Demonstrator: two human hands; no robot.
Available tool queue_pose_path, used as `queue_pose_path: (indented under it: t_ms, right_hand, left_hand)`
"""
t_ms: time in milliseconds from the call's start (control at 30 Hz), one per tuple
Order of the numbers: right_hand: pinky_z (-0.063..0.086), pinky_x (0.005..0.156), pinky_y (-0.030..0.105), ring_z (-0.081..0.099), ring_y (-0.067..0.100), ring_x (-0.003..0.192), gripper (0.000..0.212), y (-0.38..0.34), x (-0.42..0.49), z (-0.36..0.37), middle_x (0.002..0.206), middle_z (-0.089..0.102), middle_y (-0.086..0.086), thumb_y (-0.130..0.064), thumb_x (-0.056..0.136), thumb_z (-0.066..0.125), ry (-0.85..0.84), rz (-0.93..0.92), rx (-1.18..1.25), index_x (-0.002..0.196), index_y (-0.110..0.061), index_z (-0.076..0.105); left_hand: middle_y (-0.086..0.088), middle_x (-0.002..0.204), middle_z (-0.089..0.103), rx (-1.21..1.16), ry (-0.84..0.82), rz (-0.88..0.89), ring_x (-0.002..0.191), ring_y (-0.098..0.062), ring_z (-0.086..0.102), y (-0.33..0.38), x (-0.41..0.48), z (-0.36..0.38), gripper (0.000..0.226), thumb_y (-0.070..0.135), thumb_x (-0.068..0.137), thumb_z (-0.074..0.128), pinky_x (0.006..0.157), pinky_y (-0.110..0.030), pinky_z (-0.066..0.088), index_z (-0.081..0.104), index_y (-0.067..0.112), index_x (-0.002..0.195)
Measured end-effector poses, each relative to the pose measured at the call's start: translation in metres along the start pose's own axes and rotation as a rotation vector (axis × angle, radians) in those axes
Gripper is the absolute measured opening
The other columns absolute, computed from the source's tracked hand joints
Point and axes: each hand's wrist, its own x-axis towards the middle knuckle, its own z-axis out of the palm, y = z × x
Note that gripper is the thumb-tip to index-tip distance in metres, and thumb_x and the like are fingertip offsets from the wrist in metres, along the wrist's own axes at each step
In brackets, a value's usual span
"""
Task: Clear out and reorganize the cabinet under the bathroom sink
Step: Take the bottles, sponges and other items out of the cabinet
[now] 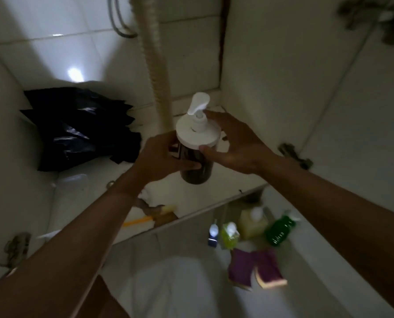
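Gripping the dark body of a pump bottle (pixel 198 173), the left hand (pixel 161 157) has its fingers and thumb curled round the label and holds the bottle upright, just above the cabinet floor (pixel 228 189). The right hand (pixel 235 143) is spread wide on the other side. Its thumb lies against the rim of the bottle's white cap (pixel 191 136), and its fingers reach fairly straight behind the pump head. Whether those fingers touch the pump cannot be told.

Left of the left hand and further back, a heap of black plastic bags (pixel 81 129) lies against the cabinet's side wall. Just behind both hands a pale corrugated drain hose (pixel 156 65) comes down to the floor of the cabinet, close behind the pump head. To the right of the right wrist a rusty hinge (pixel 294 154) sits on the cabinet's side panel. Under the left forearm, near the front edge of the cabinet, lies a thin yellow thing (pixel 137 222), blurred.

Below the right forearm, out on the tiled floor (pixel 306 283), several things stand close together: a green bottle (pixel 279 230), a pale bottle (pixel 252 222), a yellow-green bottle (pixel 230 234) and a small blue and white container (pixel 212 236). Just nearer the camera lie two purple sponges (pixel 255 267) side by side.
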Motion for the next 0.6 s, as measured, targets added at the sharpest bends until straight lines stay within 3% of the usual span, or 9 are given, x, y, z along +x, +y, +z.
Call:
queue_pose_path:
  t_ms: [133, 233, 367, 500, 600]
  right_hand:
    - [0.052, 0.086, 0.029, 0.056, 0.016, 0.112, 0.077, 0.026, -0.063, -0.039, 0.132, 0.055, 0.004, -0.057, 0.080, 0.062, 0.125, -0.018, -0.126, 0.143, -0.016, 0.044]
    - [0.052, 0.085, 0.036, 0.056, 0.021, 0.109, 0.074, 0.046, -0.120, -0.051, 0.125, 0.057, 0.007, -0.054, 0.079, 0.064, 0.171, 0.049, -0.151, 0.137, -0.009, 0.050]
    - [0.053, 0.088, 0.039, 0.057, 0.021, 0.114, 0.072, 0.074, -0.201, -0.059, 0.128, 0.057, 0.005, -0.048, 0.079, 0.071, 0.185, 0.180, -0.151, 0.137, -0.011, 0.051]
    - [0.051, 0.090, 0.038, 0.054, 0.017, 0.118, 0.074, 0.095, -0.273, -0.053, 0.132, 0.054, -0.001, -0.049, 0.079, 0.071, 0.172, 0.347, -0.127, 0.141, -0.018, 0.046]
    - [0.049, 0.098, 0.037, 0.050, 0.019, 0.127, 0.080, 0.107, -0.315, -0.035, 0.138, 0.050, 0.001, -0.047, 0.076, 0.071, 0.165, 0.459, -0.150, 0.144, -0.016, 0.041]
  left_hand:
    - [0.030, 0.103, 0.063, -0.025, -0.186, 0.038, 0.091, 0.016, 0.060, 0.053, -0.002, 0.051, 0.072, 0.048, 0.058, 0.091, 0.072, -0.007, 0.051, 0.060, 0.035, 0.122]
    - [0.026, 0.099, 0.068, -0.093, -0.284, 0.032, 0.088, 0.008, 0.066, 0.074, -0.009, 0.104, 0.069, 0.049, 0.052, 0.093, 0.071, -0.011, 0.052, 0.065, 0.034, 0.113]
    - [0.018, 0.099, 0.073, -0.162, -0.413, 0.043, 0.091, 0.006, 0.067, 0.089, -0.024, 0.180, 0.074, 0.043, 0.050, 0.096, 0.077, -0.015, 0.054, 0.066, 0.028, 0.116]
    - [0.018, 0.108, 0.071, -0.226, -0.535, 0.018, 0.098, 0.003, 0.066, 0.092, -0.044, 0.249, 0.079, 0.045, 0.048, 0.096, 0.083, -0.027, 0.059, 0.063, 0.034, 0.119]
    - [0.024, 0.105, 0.069, -0.243, -0.616, -0.002, 0.100, 0.008, 0.064, 0.089, -0.063, 0.291, 0.065, 0.029, 0.056, 0.095, 0.086, -0.022, 0.055, 0.060, 0.044, 0.109]
